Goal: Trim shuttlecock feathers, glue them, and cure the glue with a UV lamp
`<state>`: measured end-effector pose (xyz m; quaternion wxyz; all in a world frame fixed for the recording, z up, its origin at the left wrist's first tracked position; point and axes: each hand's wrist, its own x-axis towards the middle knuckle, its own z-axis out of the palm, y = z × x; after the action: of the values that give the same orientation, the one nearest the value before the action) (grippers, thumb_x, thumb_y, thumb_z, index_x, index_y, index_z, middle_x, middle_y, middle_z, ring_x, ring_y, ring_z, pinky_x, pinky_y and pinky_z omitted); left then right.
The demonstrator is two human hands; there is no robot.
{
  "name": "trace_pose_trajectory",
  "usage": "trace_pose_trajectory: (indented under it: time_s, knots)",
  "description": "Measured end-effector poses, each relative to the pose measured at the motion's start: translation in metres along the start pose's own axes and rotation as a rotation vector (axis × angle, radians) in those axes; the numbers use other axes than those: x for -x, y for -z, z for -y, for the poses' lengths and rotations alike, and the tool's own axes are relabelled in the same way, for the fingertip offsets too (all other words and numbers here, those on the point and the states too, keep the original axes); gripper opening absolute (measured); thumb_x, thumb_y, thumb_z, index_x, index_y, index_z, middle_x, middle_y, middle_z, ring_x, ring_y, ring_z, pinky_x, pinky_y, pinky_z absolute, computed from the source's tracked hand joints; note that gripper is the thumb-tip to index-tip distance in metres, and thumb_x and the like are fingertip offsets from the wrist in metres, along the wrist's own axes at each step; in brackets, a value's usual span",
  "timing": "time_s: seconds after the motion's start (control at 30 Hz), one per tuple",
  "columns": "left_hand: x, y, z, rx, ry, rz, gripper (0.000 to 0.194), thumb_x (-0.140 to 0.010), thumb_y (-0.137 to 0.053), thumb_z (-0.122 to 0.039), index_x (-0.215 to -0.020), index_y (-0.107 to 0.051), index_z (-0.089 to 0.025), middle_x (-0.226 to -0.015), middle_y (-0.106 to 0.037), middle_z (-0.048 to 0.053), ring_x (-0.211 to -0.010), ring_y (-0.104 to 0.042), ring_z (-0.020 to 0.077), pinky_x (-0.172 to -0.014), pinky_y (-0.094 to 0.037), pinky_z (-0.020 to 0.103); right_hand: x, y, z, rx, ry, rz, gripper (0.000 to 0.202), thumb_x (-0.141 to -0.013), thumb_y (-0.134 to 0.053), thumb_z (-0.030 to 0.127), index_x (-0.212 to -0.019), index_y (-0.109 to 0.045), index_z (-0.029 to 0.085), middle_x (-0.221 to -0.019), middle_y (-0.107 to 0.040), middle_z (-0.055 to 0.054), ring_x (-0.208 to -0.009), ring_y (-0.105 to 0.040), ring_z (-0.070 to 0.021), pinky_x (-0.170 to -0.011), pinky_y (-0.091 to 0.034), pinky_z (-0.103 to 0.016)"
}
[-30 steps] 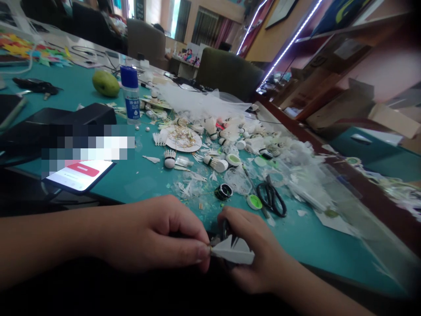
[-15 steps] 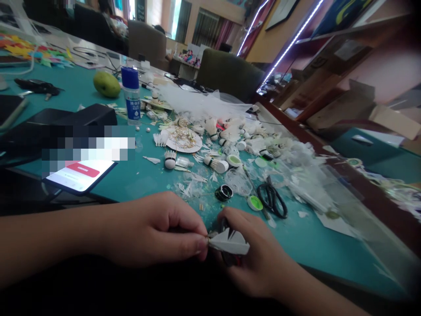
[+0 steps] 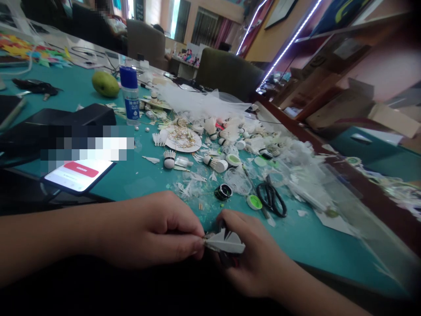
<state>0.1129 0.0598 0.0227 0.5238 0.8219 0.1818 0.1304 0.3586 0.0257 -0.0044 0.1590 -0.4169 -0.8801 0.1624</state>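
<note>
My left hand is closed, pinching the narrow end of a white feather piece between thumb and forefinger. The feather points right and has slits cut along its upper edge. My right hand is wrapped round a small pair of pliers with dark, red-trimmed handles. Their jaws meet the feather's base beside my left fingertips; the feather covers part of the tool, so the exact contact is hidden. Beyond my hands lie a black open jar and a green-filled cap.
Shuttlecocks, feather scraps and plastic bags are spread over the green mat. A white disc bears gold bits. Black scissors lie at right. A glue bottle, a mango and a lit phone are at left.
Both hands, with the feather and pliers, have shifted very slightly left in view. The grip looks the same.
</note>
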Motion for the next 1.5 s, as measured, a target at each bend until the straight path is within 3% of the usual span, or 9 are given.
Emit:
trace_pose_trajectory:
  time_s: [0.3, 0.63, 0.97, 1.3, 1.5]
  knots:
    - [-0.003, 0.005, 0.001, 0.021, 0.033, 0.033, 0.028, -0.098, -0.046, -0.030, -0.084, -0.066, -0.015, -0.066, -0.050, -0.003, -0.063, -0.050, 0.0130, -0.060, -0.038, 0.023, 0.001, -0.003, 0.000, -0.031, 0.009, -0.043, 0.014, -0.065, -0.059, 0.018, -0.074, -0.049, 0.020, -0.064, -0.053, 0.000, -0.055, -0.049, -0.0146, -0.050, -0.030, -0.027]
    - [-0.004, 0.005, 0.005, 0.191, 0.109, 0.112, 0.027, -0.095, -0.051, -0.034, -0.081, -0.066, -0.017, -0.064, -0.048, -0.003, -0.063, -0.046, 0.0135, -0.060, -0.035, 0.025, -0.001, -0.003, 0.001, 0.009, 0.052, -0.030, 0.015, -0.065, -0.062, 0.022, -0.076, -0.052, 0.019, -0.066, -0.054, -0.002, -0.057, -0.049, -0.0159, -0.051, -0.030, -0.028]
    - [-0.005, 0.006, 0.010, 0.249, 0.063, 0.107, 0.027, -0.095, -0.054, -0.034, -0.080, -0.067, -0.015, -0.066, -0.051, -0.002, -0.063, -0.047, 0.0130, -0.059, -0.035, 0.025, -0.002, -0.004, 0.001, 0.002, 0.063, -0.050, 0.011, -0.070, -0.059, 0.025, -0.073, -0.049, 0.021, -0.063, -0.053, -0.001, -0.054, -0.049, -0.0155, -0.049, -0.029, -0.028]
    - [-0.004, 0.007, 0.008, 0.204, 0.087, 0.094, 0.026, -0.093, -0.053, -0.031, -0.081, -0.069, -0.015, -0.067, -0.052, -0.001, -0.065, -0.050, 0.0139, -0.061, -0.037, 0.025, -0.003, -0.002, 0.001, -0.012, 0.034, -0.019, 0.022, -0.075, -0.066, 0.033, -0.070, -0.048, 0.021, -0.061, -0.053, 0.000, -0.052, -0.047, -0.0144, -0.048, -0.027, -0.027]
    - [-0.005, 0.007, 0.006, 0.276, 0.080, 0.069, 0.025, -0.095, -0.052, -0.027, -0.081, -0.069, -0.015, -0.076, -0.060, 0.000, -0.074, -0.054, 0.0142, -0.069, -0.040, 0.024, -0.005, -0.001, 0.002, -0.045, 0.019, -0.012, 0.024, -0.076, -0.067, 0.036, -0.070, -0.049, 0.021, -0.061, -0.054, 0.000, -0.052, -0.048, -0.0141, -0.048, -0.029, -0.027]
